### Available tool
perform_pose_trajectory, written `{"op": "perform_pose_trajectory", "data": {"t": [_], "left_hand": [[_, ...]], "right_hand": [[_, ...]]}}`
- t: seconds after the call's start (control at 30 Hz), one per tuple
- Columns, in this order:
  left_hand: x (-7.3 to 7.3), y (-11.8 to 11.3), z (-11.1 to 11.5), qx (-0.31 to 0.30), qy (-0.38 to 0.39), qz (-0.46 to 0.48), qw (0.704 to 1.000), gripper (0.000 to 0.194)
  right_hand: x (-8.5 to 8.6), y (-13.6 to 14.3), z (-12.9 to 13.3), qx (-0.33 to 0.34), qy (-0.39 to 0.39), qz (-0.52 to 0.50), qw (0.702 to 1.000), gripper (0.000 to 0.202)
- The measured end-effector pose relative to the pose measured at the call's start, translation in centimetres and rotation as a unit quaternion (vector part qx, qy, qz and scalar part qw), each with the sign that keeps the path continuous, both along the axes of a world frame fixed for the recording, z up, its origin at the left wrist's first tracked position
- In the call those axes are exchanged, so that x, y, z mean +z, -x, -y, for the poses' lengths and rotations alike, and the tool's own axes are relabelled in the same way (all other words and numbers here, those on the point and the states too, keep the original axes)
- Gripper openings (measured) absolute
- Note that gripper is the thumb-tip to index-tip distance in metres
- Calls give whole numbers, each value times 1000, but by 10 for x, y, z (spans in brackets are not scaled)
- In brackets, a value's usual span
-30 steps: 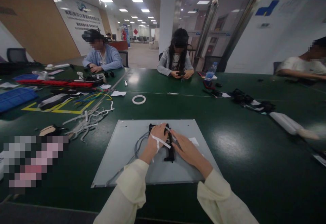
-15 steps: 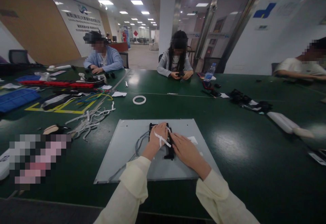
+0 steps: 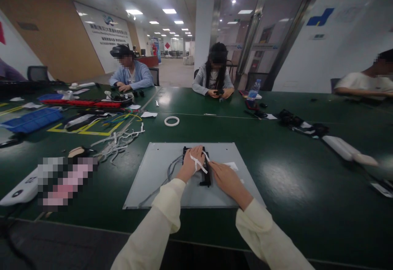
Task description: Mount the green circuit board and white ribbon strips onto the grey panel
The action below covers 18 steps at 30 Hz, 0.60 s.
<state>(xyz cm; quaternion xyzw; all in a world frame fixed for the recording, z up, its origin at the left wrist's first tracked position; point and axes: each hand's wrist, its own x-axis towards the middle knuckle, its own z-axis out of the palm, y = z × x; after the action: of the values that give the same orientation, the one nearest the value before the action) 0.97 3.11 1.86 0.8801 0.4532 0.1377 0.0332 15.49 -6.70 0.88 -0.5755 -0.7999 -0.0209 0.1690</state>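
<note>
The left hand (image 3: 193,164), fingers slightly bent, covers part of the black frame (image 3: 206,181) lying on the grey panel (image 3: 199,201); whether it grips, I cannot tell. The right hand (image 3: 227,178) has fingers together, tips near the white strip (image 3: 202,169); their hold is unclear. Strip handling seems underway, calling for steady support and a careful fingertip pinch.

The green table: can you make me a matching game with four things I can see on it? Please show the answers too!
Things
1. White ring-shaped roll
2. Blue plastic tray
3. Clear plastic bottle with a blue label
4. Black plastic frame

Places
A. Standing near the table's far edge
B. Partly under the left hand
C. Lying flat, straight beyond the grey panel
D. Far left

Pairs: 1-C, 2-D, 3-A, 4-B
</note>
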Motion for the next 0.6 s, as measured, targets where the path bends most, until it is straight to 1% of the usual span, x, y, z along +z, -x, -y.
{"op": "perform_pose_trajectory", "data": {"t": [0.13, 0.23, 0.33, 0.4, 0.47, 0.53, 0.6], "left_hand": [[1, 2, -5, -8, 43, 51, 998, 40], [7, 13, -12, -16, 69, 93, 993, 45], [14, 37, -15, 1, 84, 153, 985, 47], [14, 59, -12, 18, 84, 164, 983, 46], [9, 83, -5, 42, 96, 165, 981, 46], [-1, 103, 6, 64, 119, 141, 981, 48], [-12, 118, 19, 53, 114, 110, 986, 53]], "right_hand": [[2, -2, 2, -4, 4, -12, 1000, 37], [2, -4, 3, -7, 0, -27, 1000, 36], [2, -5, 4, -14, -14, -47, 999, 34], [2, -5, 4, -14, -22, -58, 998, 32], [2, -6, 4, -10, -27, -69, 997, 31], [3, -7, 4, -6, -33, -78, 996, 31], [3, -7, 4, -2, -38, -85, 996, 30]]}}
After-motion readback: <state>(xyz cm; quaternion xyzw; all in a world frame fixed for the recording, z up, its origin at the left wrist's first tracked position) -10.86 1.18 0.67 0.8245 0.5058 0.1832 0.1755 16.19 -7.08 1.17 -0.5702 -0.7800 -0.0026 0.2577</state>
